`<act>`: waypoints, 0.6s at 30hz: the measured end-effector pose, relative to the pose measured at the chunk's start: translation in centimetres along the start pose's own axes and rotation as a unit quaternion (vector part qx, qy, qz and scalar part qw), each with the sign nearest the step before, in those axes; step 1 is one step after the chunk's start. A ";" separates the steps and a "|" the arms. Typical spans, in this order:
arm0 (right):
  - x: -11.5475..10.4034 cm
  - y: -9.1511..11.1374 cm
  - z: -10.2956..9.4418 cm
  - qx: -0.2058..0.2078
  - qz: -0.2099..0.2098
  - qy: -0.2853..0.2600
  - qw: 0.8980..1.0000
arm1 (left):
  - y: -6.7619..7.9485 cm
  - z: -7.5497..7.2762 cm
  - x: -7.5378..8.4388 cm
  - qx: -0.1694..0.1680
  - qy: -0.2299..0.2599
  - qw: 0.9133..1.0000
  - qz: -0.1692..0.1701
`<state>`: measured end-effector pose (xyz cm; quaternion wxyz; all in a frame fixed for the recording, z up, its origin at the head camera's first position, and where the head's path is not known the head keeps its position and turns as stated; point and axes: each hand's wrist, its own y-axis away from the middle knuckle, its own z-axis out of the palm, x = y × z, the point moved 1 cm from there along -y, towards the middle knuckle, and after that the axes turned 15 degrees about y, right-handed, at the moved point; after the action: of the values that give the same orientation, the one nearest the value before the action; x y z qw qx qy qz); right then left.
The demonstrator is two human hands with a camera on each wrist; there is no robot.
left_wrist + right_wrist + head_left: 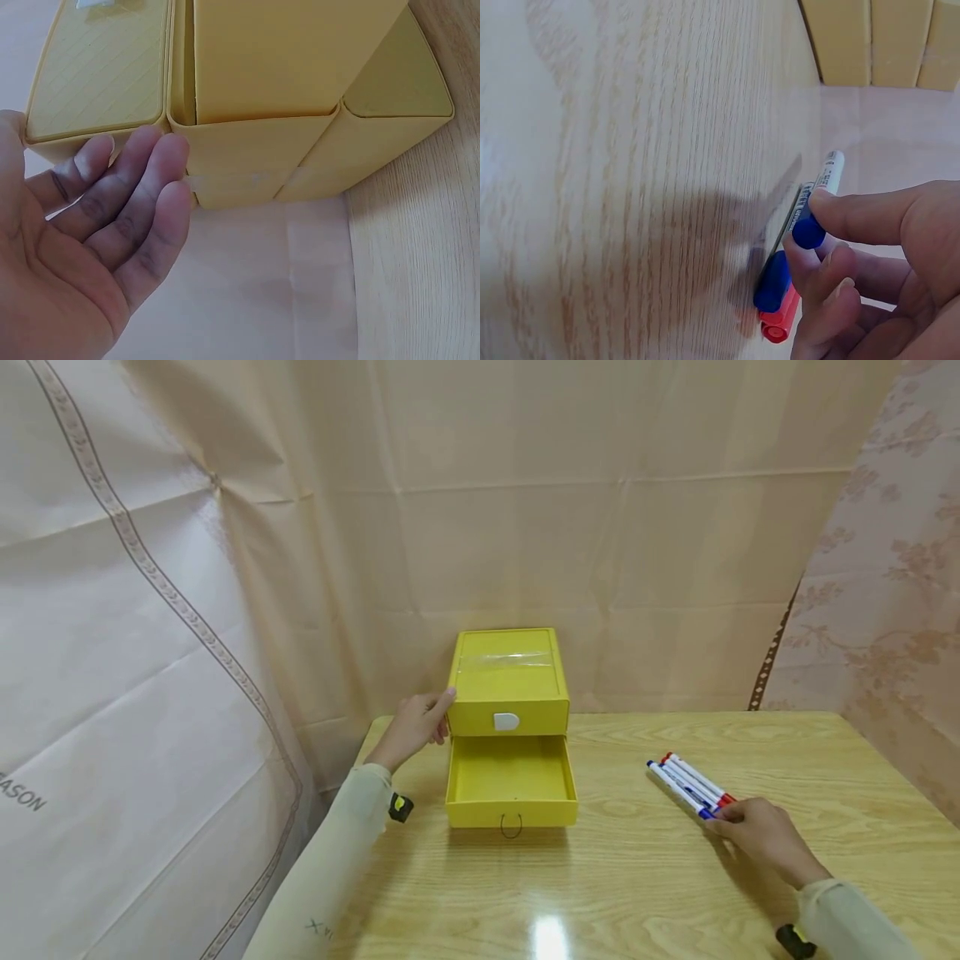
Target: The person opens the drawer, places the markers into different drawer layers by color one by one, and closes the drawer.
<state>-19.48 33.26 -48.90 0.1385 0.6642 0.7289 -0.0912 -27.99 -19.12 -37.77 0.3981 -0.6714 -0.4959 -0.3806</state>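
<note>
A yellow drawer box (506, 681) stands on the table, its lower drawer (512, 814) pulled out, with nothing visible inside. The upper drawer, which has a white tab (506, 722), is closed. My left hand (412, 727) rests at the box's left side, thumb near the top front edge. Its fingers look loosely extended in the left wrist view. Off to the right, my right hand (768, 839) pinches a blue-capped marker (808, 232) between thumb and fingers. Beside it lie another blue-capped marker (771, 283) and red-capped markers (777, 324), partly hidden by the fingers.
The wooden table (615, 877) reaches from the box to beyond the markers on the right. A beige cloth (600, 543) hangs close behind the box. White sheeting (135, 693) hangs at the left. A thin cord loop (511, 828) hangs on the lower drawer's front.
</note>
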 end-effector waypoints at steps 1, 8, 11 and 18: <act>0.0 0.0 0.0 0.001 0.000 0.000 1.000 | 0.0 0.0 0.0 0.002 0.003 1.000 0.003; -0.1 0.1 0.0 -0.009 0.009 -0.024 1.000 | -0.1 0.1 0.0 0.004 0.006 1.000 0.009; -0.2 0.1 0.0 -0.009 0.011 -0.029 0.999 | -0.2 0.1 0.1 0.004 0.002 1.000 0.009; -0.4 0.2 0.0 0.005 0.000 -0.022 1.000 | -0.1 0.0 0.2 0.006 -0.011 1.000 0.006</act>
<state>-19.21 32.87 -48.77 0.1510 0.6630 0.7250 -0.1093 -28.09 -19.00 -37.62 0.3987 -0.6764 -0.4982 -0.3677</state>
